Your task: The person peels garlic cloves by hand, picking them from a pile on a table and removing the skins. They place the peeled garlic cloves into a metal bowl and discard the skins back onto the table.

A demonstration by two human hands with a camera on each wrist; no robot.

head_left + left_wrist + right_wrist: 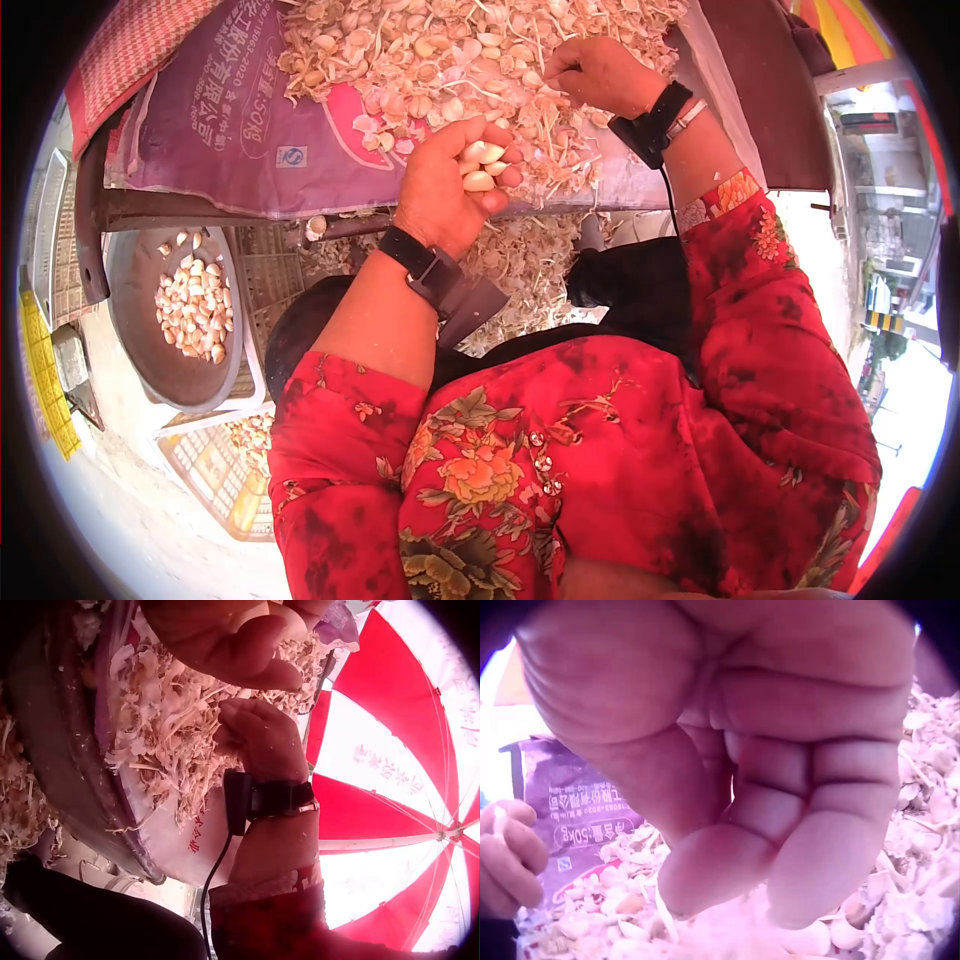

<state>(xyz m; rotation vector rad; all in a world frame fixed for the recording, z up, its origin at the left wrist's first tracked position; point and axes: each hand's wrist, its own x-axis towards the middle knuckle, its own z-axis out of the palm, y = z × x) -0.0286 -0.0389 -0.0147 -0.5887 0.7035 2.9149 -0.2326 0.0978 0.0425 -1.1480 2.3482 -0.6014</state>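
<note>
A few white garlic cloves (478, 181) are held in the left hand (438, 185), just over the near edge of the purple bag (220, 130). They are hugged by its bent fingers, as in a small cup. The right hand (615, 80) is held over the heap of garlic and skins (400, 45) on the purple bag, farther from that edge and more to the right. Its fingers are bent too, but whether anything is pinched there cannot be told.

Cloves seem to be getting picked out of the dry skins. For this to be done well, one clove at a time should be lifted with the fingertips, and loose skins should be left on the purple bag. The left hand should not be squeezed hard or filled too full, or cloves could be dropped over the bag's edge. Browner cloves (195, 310) are seen in the grey bowl (140, 320), lower than the purple bag and by its near left corner; the two kinds are best not mixed by mistake.
</note>
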